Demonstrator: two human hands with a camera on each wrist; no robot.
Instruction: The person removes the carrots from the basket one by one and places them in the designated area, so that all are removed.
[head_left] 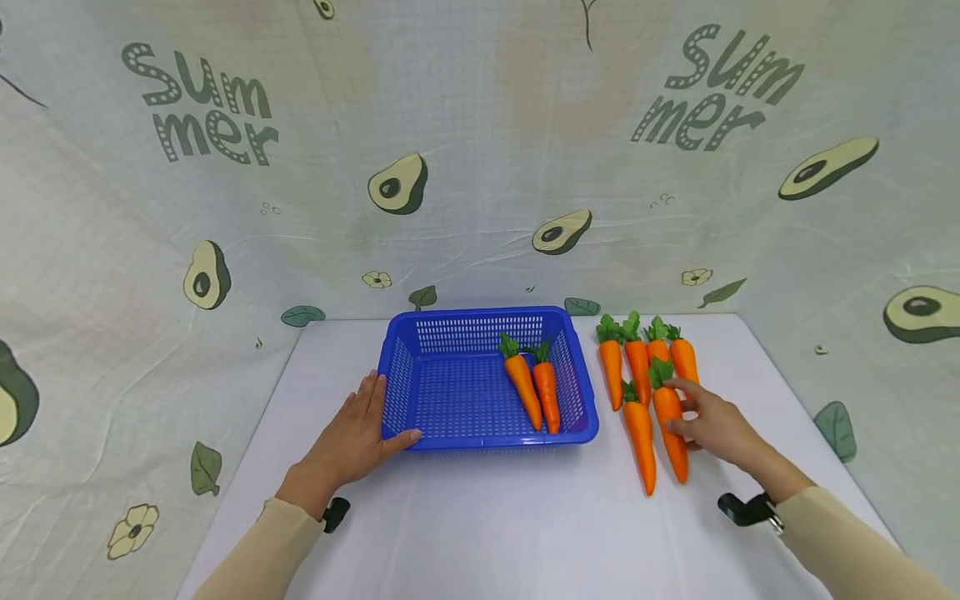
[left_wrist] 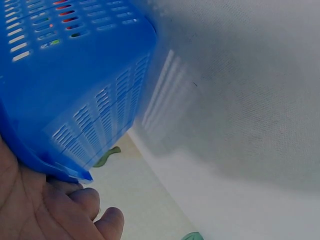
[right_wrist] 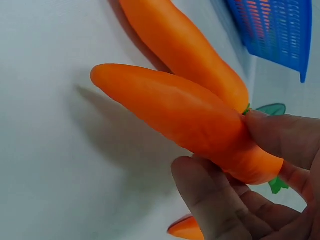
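In the head view my left hand [head_left: 358, 433] lies along the near left corner of a blue plastic basket [head_left: 480, 442], fingers straight at its left side and thumb on the front rim. The left wrist view has that hand [left_wrist: 55, 210] close up, touching the basket rim [left_wrist: 30, 162]. With thumb and fingers, my right hand [head_left: 712, 421] pinches an orange carrot [head_left: 670, 425] with a green top. The right wrist view shows this carrot [right_wrist: 185, 112] between thumb and fingers, its shadow on the white surface below. Another carrot [head_left: 640, 442] lies just to its left.
Two carrots, one of them this carrot [head_left: 522, 390], lie in the right part of the basket. Behind the held one, several more carrots [head_left: 611, 371] lie in a row right of the basket. A printed cloth [head_left: 465, 267] hangs behind the white table [head_left: 525, 533].
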